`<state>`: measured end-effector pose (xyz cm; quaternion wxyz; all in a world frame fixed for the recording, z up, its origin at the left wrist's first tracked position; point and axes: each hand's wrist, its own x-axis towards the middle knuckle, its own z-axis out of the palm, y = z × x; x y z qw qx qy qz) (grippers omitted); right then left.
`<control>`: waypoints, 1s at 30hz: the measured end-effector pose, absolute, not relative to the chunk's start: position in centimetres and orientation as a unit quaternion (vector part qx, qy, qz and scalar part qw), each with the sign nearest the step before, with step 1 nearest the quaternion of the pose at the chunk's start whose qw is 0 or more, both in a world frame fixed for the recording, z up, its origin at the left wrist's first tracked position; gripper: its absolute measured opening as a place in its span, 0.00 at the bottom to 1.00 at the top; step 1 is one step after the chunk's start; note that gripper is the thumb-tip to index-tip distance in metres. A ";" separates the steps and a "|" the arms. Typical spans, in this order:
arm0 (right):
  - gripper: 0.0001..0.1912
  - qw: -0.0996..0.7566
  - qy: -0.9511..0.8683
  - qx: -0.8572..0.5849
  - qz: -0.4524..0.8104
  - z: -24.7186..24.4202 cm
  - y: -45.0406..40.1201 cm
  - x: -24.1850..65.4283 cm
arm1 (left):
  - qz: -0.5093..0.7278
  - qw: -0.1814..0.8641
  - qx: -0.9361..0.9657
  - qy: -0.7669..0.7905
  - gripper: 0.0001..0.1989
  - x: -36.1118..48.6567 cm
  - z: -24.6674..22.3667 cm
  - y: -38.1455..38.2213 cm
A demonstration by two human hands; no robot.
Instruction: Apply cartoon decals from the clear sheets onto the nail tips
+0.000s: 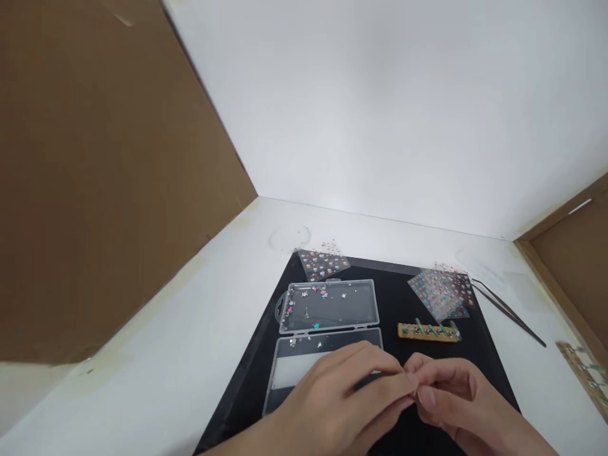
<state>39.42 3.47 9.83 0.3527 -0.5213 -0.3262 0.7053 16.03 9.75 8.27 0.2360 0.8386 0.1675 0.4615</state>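
Note:
My left hand (351,399) and my right hand (460,399) meet over the black mat (247,380), fingertips pinched together. Whatever lies between the fingertips is too small or hidden to name. Beneath and behind my left hand is a clear plastic case (332,310), opened flat, with small gems and charms scattered in both halves. My left hand covers part of its near half. Just beyond my right hand lies a tan strip (429,332) bearing several small metal studs and greenish slender pieces.
Patterned sticker sheets lie at the mat's far left (323,264) and far right (439,294). Dark tweezers (510,311) rest on the white table at right. Another studded strip (584,370) is at the right edge. Brown boards (109,183) stand on both sides, with a white wall (380,114) behind.

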 end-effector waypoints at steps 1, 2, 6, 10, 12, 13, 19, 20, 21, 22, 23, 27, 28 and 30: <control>0.17 0.355 -0.315 -0.525 0.706 10.0 3.4 39.5 | 0.455 0.229 0.844 0.165 0.08 16.2 8.4 9.8; 0.18 0.356 -0.302 -0.535 0.704 10.1 3.3 39.5 | 0.448 0.220 0.851 0.165 0.08 16.3 8.4 9.8; 0.20 0.357 -0.256 -0.573 0.692 10.5 3.3 39.6 | 0.445 0.185 0.859 0.172 0.08 17.0 8.5 9.7; 0.21 0.347 -0.255 -0.569 0.701 10.9 3.5 39.6 | 0.453 0.192 0.853 0.175 0.08 17.5 8.0 9.6; 0.23 0.354 -0.238 -0.599 0.677 11.3 3.5 39.4 | 0.454 0.198 0.851 0.174 0.08 17.6 7.7 9.7; 0.25 0.356 -0.229 -0.612 0.668 11.6 3.6 39.4 | 0.454 0.205 0.850 0.174 0.08 17.7 7.6 9.7; 0.26 0.336 -0.249 -0.572 0.706 12.1 4.7 39.6 | 0.482 0.232 0.827 0.171 0.08 18.2 6.8 10.0; 0.26 0.335 -0.252 -0.559 0.716 11.9 4.9 39.8 | 0.483 0.234 0.826 0.172 0.08 18.3 6.7 10.1; 0.25 0.334 -0.251 -0.547 0.725 11.7 5.0 39.9 | 0.480 0.238 0.826 0.175 0.08 18.3 6.6 10.1; 0.23 0.334 -0.246 -0.538 0.734 11.5 5.1 40.0 | 0.477 0.240 0.827 0.178 0.08 18.3 6.6 10.2; 0.22 0.334 -0.238 -0.531 0.742 11.3 5.1 40.1 | 0.474 0.241 0.828 0.179 0.08 18.3 6.5 10.2; 0.19 0.331 -0.216 -0.520 0.757 11.0 5.2 40.3 | 0.475 0.245 0.826 0.179 0.08 18.4 6.4 10.3; 0.20 0.329 -0.217 -0.518 0.759 11.0 5.2 40.3 | 0.478 0.247 0.824 0.180 0.08 18.4 6.4 10.3; 0.22 0.327 -0.228 -0.518 0.757 11.0 5.3 40.3 | 0.482 0.261 0.815 0.186 0.07 18.5 6.2 10.2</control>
